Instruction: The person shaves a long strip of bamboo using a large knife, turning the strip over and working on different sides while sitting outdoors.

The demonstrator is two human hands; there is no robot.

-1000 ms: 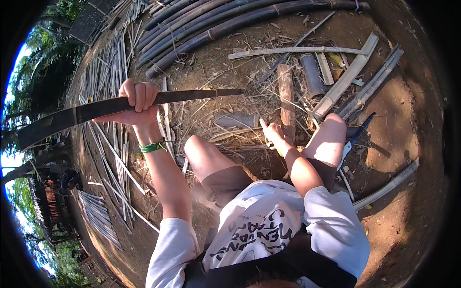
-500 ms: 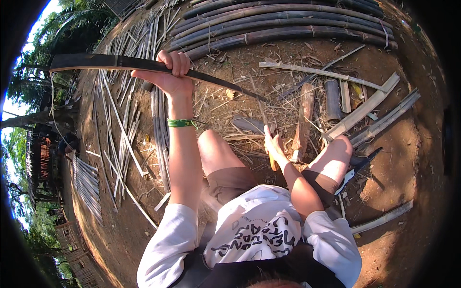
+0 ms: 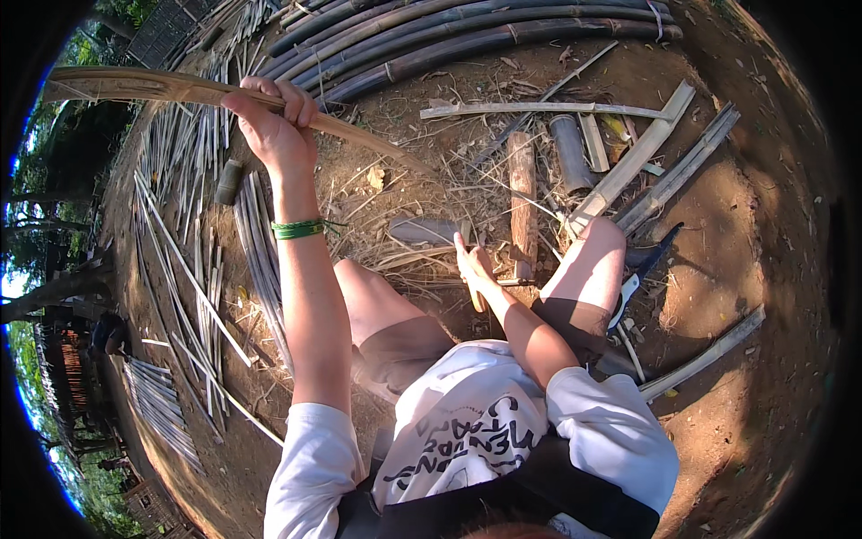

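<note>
2 hands in view: the left hand [image 3: 274, 126] at 11 o'clock, the right hand [image 3: 473, 265] near centre. 1 long bamboo strip [image 3: 180, 88] runs through that left fist. 1 green wristband [image 3: 297, 229] on the left wrist. At 12 o'clock, about 5 dark bamboo poles [image 3: 485, 36], though the far ones blur together. 1 short wooden block [image 3: 523, 202] stands upright at 1 o'clock. Thin slats [image 3: 180, 269] at 9 o'clock: too many to count.

Bare dirt [image 3: 736, 234] right of knee open; wood block [image 3: 522, 193], bamboo scraps [image 3: 628, 166] crowd ground ahead of right hand [image 3: 473, 266].
</note>
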